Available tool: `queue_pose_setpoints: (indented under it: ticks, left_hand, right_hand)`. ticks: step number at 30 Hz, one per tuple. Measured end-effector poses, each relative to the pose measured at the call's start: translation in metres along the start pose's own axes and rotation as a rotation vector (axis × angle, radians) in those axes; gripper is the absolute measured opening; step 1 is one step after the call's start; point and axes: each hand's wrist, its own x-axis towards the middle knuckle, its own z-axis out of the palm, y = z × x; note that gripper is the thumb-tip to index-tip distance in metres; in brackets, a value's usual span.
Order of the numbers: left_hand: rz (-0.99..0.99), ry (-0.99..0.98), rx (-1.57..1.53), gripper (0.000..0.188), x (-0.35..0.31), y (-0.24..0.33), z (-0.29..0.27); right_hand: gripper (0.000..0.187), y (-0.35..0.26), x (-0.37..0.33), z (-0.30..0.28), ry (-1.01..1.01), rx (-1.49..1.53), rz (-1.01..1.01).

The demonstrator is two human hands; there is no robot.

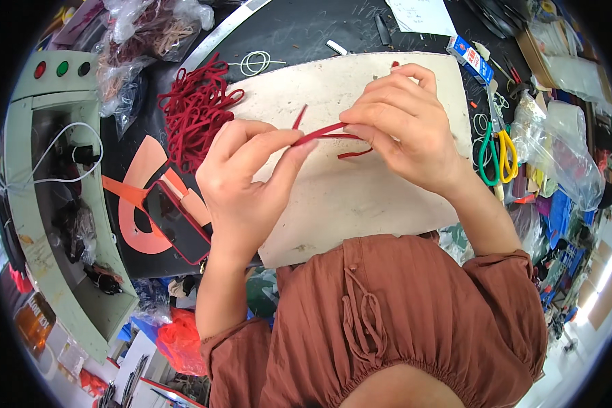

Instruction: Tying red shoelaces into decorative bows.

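A thin red strap [319,132] is stretched between my two hands above a pale board. My left hand [241,173] pinches it between thumb and forefinger, and a short end sticks up past the fingertips. With thumb and fingers closed, my right hand [404,122] grips the same strap; a loose end hangs below the thumb and a bit of red shows above the knuckles. What lies inside the right palm is hidden. A tangled heap of dark red straps [194,112] rests just beyond my left hand, at the edge of the board.
The pale board [360,204] covers the middle of the black table. Scissors with green and yellow handles [500,156] and a small blue box [470,60] lie right. On the left are a phone [177,221], curved orange pieces [132,211] and a grey-green machine housing [54,197].
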Motion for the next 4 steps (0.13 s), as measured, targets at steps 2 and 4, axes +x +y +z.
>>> queue_pose_setpoints:
  ticks: [2,4]
  left_hand:
    - [-0.001,-0.086,-0.03,0.016,0.001,-0.002,-0.007]
    - [0.024,-0.192,0.044,0.016,0.002,0.0,-0.016]
  right_hand:
    - [0.02,-0.001,0.002,-0.001,-0.045,0.069,0.05]
    - [0.022,-0.002,0.002,-0.001,-0.088,0.134,0.111]
